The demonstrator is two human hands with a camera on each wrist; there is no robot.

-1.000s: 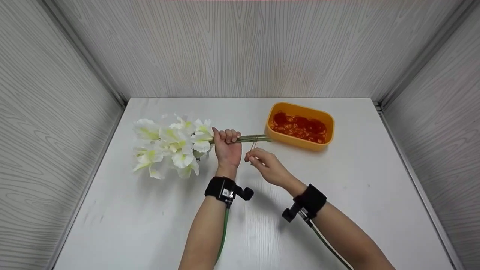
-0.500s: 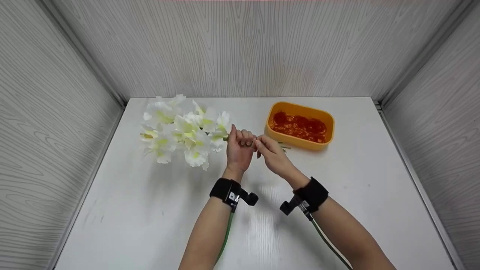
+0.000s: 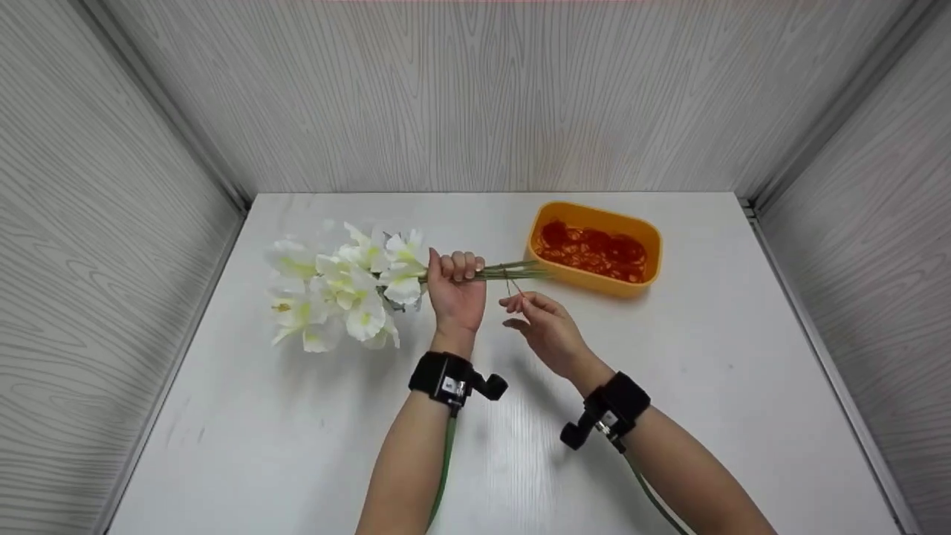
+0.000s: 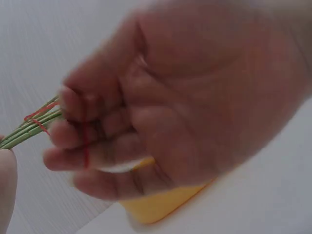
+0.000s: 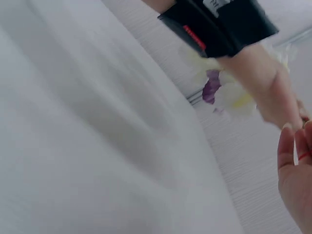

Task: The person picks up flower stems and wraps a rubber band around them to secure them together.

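My left hand (image 3: 455, 282) grips the green stems (image 3: 513, 272) of a bunch of white and yellow flowers (image 3: 345, 286), held level above the table with the blooms to the left. A thin red rubber band (image 3: 511, 284) runs from the stems down to my right hand (image 3: 531, 316), which holds it hooked over its curled fingers just below the stems. The blurred left wrist view shows the band (image 4: 86, 146) across the right hand's fingers (image 4: 97, 151) beside the stems (image 4: 29, 129). In the right wrist view the band (image 5: 303, 156) sits on a fingertip.
An orange tub (image 3: 594, 286) with several red rubber bands stands just right of the stem ends. Everything is on a white table (image 3: 297, 431) walled in on the left, back and right by grey panels. My left forearm's black strap (image 5: 219, 24) shows in the right wrist view.
Half a second ago both hands met at the raised stems. The bunch has since dropped back to level, and my right hand has drawn toward me, stretching the band.
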